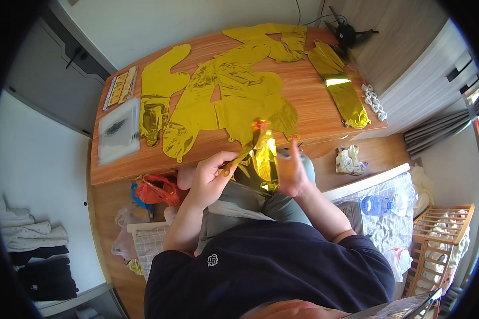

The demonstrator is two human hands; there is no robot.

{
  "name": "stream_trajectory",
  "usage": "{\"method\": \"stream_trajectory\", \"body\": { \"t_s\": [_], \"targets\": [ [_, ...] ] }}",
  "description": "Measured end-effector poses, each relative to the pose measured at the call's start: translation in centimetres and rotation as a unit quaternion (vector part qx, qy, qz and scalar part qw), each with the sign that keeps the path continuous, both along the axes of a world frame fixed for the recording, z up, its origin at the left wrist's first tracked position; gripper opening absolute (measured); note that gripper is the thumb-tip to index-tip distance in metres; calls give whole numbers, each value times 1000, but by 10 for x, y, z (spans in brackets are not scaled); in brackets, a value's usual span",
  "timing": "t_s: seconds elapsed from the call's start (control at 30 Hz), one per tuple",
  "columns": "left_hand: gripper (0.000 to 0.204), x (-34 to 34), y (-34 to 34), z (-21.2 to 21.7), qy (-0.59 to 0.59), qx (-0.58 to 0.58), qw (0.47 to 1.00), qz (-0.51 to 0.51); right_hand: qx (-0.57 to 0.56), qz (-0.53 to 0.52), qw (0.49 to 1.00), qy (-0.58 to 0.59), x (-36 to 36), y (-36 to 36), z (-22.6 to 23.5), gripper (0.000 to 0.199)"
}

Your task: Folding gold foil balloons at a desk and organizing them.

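The person is sitting at the wooden surface (314, 114). The left hand (210, 175) is pinching the lower edge of a crumpled gold foil balloon (262, 154), fingers closed on it. The right hand (291, 169) is pressing open-palmed against the balloon's other side. The balloon is hanging just below the surface's near edge, above the lap. More flat gold foil balloons (234, 90) are lying spread across the surface.

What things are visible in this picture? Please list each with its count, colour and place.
foil balloons: several, gold, flat on the table
folded foil balloon: one, gold, held between both hands
table: one, wooden brown, ahead of the person
clear packet: one, left table end
sheet strip: one, yellowish, far left corner
red bag: one, under table edge
water bottle: one, blue-tinted, right
left hand: pinching the foil
right hand: against the foil
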State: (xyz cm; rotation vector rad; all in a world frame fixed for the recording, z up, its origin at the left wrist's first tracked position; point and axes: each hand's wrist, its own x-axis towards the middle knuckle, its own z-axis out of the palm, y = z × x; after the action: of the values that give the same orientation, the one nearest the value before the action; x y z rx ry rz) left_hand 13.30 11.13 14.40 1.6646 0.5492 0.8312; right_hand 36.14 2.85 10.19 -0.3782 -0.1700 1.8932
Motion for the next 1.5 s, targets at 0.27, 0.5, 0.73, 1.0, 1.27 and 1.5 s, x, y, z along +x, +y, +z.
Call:
{"method": "stream_trajectory", "body": {
  "t_s": [0.27, 0.5, 0.73, 1.0, 1.27, 1.5],
  "targets": [
    [23, -12, -11, 21, 1, 24, 998, -52, -43, 199, 978, -40, -8, 33, -11, 62],
    [18, -32, -24, 34, -21, 106, 992, -62, 69, 47, 992, 93, 24, 40, -31, 26],
    [19, -39, -19, -6, -76, -58, 992, 79, 163, -138, 951, -225, 74, 19, 39, 20],
    [23, -50, -25, -20, -94, -89, 988, 90, 301, -218, 631, -681, 62, -35, 101, 3],
    [55, -39, 57, 20, 41, -83, 985, -143, 487, 6, 692, -532, 98, -41, 133, 11],
    [67, 102, 139, -28, 331, 441, 834, 11, 170, 0, 781, -601, 98, 26, 54, 6]
  ]
}}
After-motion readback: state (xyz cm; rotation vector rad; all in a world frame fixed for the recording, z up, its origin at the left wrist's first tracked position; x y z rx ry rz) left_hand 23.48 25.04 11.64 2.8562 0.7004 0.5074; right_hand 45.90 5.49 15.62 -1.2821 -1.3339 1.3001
